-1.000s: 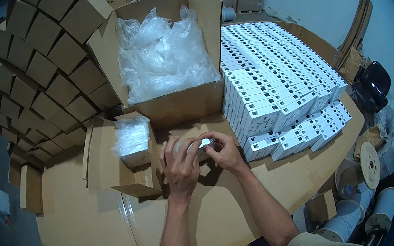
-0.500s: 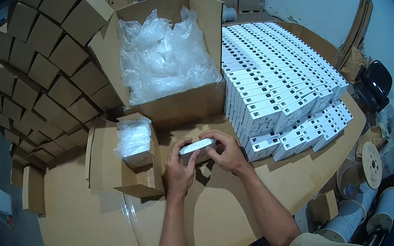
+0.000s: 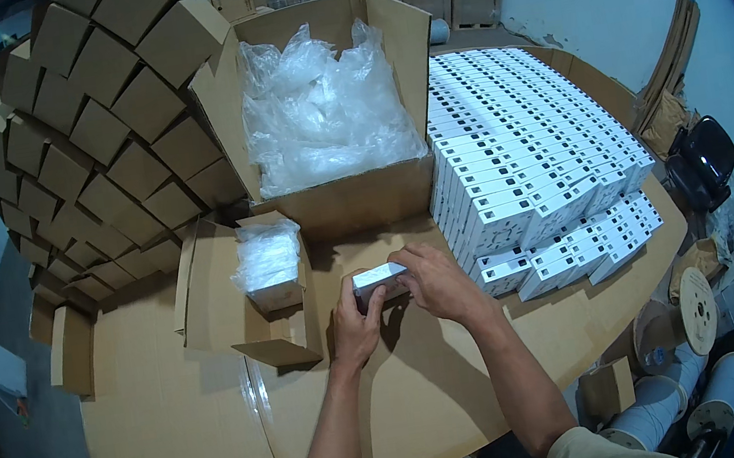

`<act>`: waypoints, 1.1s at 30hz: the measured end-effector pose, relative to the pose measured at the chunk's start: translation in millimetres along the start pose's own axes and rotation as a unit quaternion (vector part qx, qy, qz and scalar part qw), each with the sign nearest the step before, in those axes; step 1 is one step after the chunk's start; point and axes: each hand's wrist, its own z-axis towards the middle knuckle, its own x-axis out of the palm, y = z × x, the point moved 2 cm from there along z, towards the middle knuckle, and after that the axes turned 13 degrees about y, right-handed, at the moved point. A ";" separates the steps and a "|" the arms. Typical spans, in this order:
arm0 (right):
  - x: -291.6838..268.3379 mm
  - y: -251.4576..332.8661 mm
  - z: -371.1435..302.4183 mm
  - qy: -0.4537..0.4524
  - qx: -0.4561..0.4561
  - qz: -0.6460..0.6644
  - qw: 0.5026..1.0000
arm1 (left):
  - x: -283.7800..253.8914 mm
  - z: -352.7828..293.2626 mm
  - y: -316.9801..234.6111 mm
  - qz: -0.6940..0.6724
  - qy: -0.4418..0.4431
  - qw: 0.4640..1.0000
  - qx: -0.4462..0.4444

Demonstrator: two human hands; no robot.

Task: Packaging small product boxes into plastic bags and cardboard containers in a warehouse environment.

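Far to the left of the grip, and beyond it, brown cartons [image 3: 125, 113] rise in a leaning stack; below them a single upright carton [image 3: 73, 353] stands on the cardboard-covered bench [image 3: 186, 438]. Nearer, just left of the left grip, is a small open carton [image 3: 297, 349] with plastic-wrapped packets [image 3: 267, 259] in it. Directly beyond the grips, a large open carton [image 3: 354, 203] holds crumpled clear bags [image 3: 323, 110] (heaped up toward its back wall). The left grip [image 3: 357, 332] grasps a small white box [image 3: 380, 275], thumb against the near side, above the bench. The box lies between both grips. The right grip [image 3: 437, 285] has its fingers bent over the box's right end, touching it; whether they clamp it, I cannot tell. Right of that grip stand close-packed rows of white boxes [image 3: 506, 155]; well beyond them is a black chair [image 3: 701, 162], and nearer, cable spools [image 3: 699, 312].
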 end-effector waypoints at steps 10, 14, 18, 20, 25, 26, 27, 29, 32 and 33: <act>-16.1 13.4 23.3 -0.106 -0.019 0.108 0.988 | 16.4 -88.9 -20.3 0.432 0.056 0.900 -0.012; 5.5 40.7 49.6 -0.111 -0.090 0.339 0.930 | 19.6 -124.1 -31.0 0.460 0.069 0.885 -0.040; 24.2 68.2 74.6 -0.054 -0.140 0.393 0.907 | 19.6 -136.4 -33.1 0.453 0.080 0.886 -0.057; 34.2 69.3 82.8 -0.030 -0.128 0.389 0.912 | 18.3 -135.8 -34.0 0.455 0.076 0.886 -0.055; 25.8 76.5 88.7 0.028 -0.140 0.161 0.977 | 16.9 -134.0 -34.1 0.451 0.075 0.888 -0.047; 27.9 76.6 91.8 0.029 -0.140 0.161 0.977 | 15.5 -133.8 -34.6 0.450 0.075 0.889 -0.048; 28.3 77.4 93.1 0.017 -0.171 0.125 0.977 | 15.5 -133.1 -36.1 0.446 0.078 0.890 -0.048; 28.6 79.0 94.2 0.005 -0.198 0.087 0.976 | 16.7 -131.6 -37.5 0.440 0.084 0.893 -0.047; 37.1 88.6 100.3 0.077 -0.139 0.030 0.987 | 15.5 -131.7 -33.1 0.436 0.089 0.893 -0.065; 41.3 90.8 101.7 0.078 -0.145 -0.006 0.986 | 16.3 -132.6 -30.6 0.439 0.085 0.892 -0.061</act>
